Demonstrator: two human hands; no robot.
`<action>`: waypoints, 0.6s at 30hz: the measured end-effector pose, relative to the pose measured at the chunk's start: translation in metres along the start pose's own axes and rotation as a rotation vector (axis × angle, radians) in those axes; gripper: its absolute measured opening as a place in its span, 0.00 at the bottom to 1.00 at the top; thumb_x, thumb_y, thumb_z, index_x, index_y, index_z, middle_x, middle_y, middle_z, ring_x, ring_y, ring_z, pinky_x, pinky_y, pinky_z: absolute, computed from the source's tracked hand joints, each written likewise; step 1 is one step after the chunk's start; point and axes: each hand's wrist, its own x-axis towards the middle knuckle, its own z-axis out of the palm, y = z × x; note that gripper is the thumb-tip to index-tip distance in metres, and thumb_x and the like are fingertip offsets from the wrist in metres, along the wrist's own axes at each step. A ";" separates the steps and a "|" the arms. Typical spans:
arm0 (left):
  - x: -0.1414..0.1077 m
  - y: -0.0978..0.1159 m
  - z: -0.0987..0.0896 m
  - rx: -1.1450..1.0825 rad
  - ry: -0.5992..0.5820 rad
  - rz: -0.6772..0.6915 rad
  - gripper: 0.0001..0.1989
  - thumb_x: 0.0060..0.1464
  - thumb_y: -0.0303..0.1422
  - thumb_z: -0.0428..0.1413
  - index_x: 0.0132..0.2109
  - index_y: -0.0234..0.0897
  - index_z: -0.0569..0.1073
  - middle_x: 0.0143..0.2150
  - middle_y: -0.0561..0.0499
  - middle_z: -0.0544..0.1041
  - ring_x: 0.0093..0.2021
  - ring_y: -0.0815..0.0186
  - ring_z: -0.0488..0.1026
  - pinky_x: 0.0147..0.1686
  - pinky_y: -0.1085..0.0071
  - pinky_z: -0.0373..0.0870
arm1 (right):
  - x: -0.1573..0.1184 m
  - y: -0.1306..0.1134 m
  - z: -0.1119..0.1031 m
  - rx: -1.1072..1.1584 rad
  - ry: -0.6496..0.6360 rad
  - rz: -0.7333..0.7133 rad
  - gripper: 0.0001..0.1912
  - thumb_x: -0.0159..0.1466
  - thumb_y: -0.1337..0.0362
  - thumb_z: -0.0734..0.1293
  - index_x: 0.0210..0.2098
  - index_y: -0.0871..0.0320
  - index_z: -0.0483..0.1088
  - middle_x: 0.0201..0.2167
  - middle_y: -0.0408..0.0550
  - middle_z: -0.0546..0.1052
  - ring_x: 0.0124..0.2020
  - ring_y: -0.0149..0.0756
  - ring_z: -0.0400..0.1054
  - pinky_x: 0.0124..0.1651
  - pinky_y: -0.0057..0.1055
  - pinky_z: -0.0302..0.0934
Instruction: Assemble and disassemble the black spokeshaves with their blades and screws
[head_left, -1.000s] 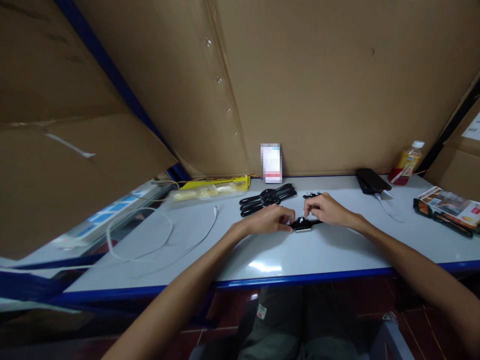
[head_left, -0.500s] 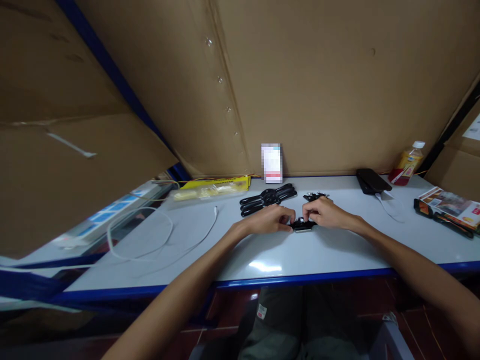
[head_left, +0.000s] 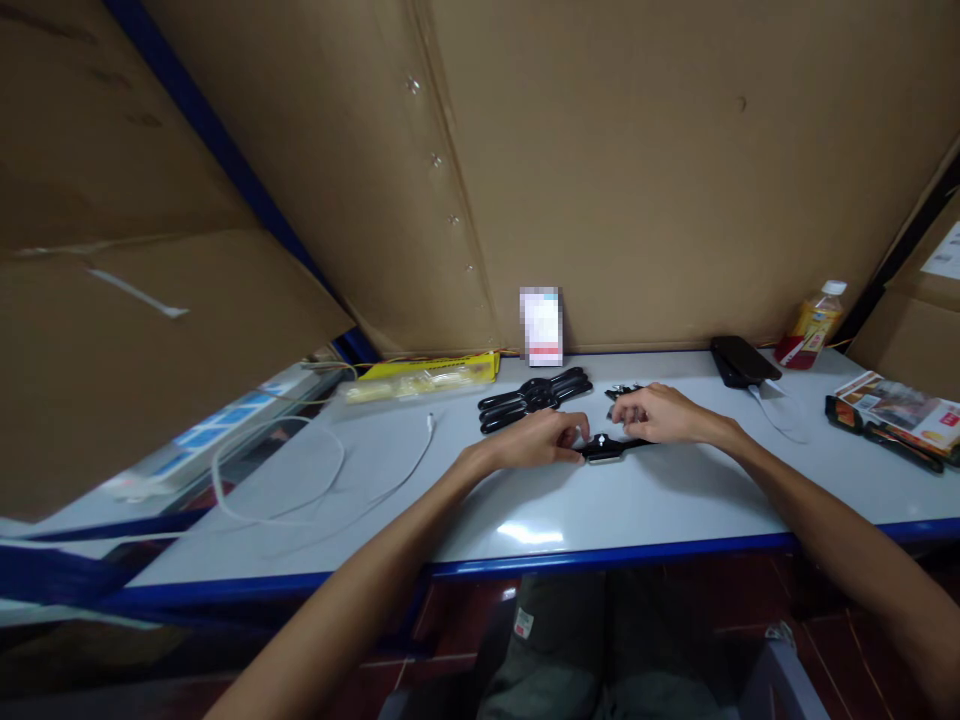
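A black spokeshave point(head_left: 603, 449) with a bright metal piece at its middle lies on the table in front of me. My left hand point(head_left: 551, 438) is closed on its left handle, thumb low and index finger bent above. My right hand point(head_left: 660, 413) is off the tool's middle, over its right side, beside a small pile of dark and shiny metal parts point(head_left: 619, 391). Its fingers are loosely bent and look apart; I see nothing clearly held in them. Behind my left hand lie several similar black spokeshave bodies point(head_left: 534, 397), stacked together.
A phone point(head_left: 541, 328) with a blurred screen leans on the cardboard wall. To the left are a yellow packet point(head_left: 427, 378), a white cable point(head_left: 341, 470) and a power strip point(head_left: 217, 430). Rightward are dark phones point(head_left: 744, 361), a drink bottle point(head_left: 812, 328) and a black-handled tool point(head_left: 885, 435) by a packet.
My right hand has let go of the spokeshave's middle and moved up and right toward the metal parts. My left hand stays on its handle.
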 end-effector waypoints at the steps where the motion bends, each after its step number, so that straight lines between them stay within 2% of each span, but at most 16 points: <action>1: 0.000 0.000 0.000 0.004 0.001 0.001 0.17 0.57 0.37 0.61 0.52 0.38 0.76 0.31 0.55 0.73 0.30 0.67 0.68 0.33 0.69 0.56 | 0.000 0.002 -0.001 -0.030 -0.056 -0.006 0.15 0.58 0.68 0.70 0.45 0.56 0.79 0.31 0.44 0.79 0.30 0.33 0.66 0.34 0.30 0.51; 5: 0.001 -0.001 0.001 0.003 0.014 0.046 0.19 0.58 0.37 0.61 0.56 0.38 0.76 0.30 0.55 0.73 0.29 0.68 0.67 0.33 0.70 0.55 | 0.001 0.006 0.003 -0.072 -0.172 -0.094 0.16 0.55 0.68 0.72 0.43 0.55 0.80 0.29 0.42 0.75 0.29 0.33 0.63 0.32 0.30 0.49; 9: 0.001 -0.003 0.002 -0.003 0.033 0.071 0.18 0.58 0.37 0.61 0.54 0.38 0.78 0.30 0.55 0.73 0.29 0.68 0.66 0.32 0.70 0.56 | 0.003 0.007 0.009 -0.008 -0.170 -0.121 0.18 0.56 0.70 0.72 0.46 0.54 0.81 0.27 0.40 0.72 0.28 0.31 0.62 0.32 0.29 0.49; 18: 0.000 -0.002 0.001 -0.028 0.037 0.065 0.16 0.58 0.38 0.61 0.52 0.38 0.79 0.30 0.54 0.72 0.29 0.68 0.66 0.33 0.70 0.57 | 0.004 0.011 0.011 0.034 -0.141 -0.132 0.16 0.57 0.68 0.75 0.46 0.56 0.83 0.28 0.40 0.74 0.29 0.31 0.65 0.33 0.29 0.52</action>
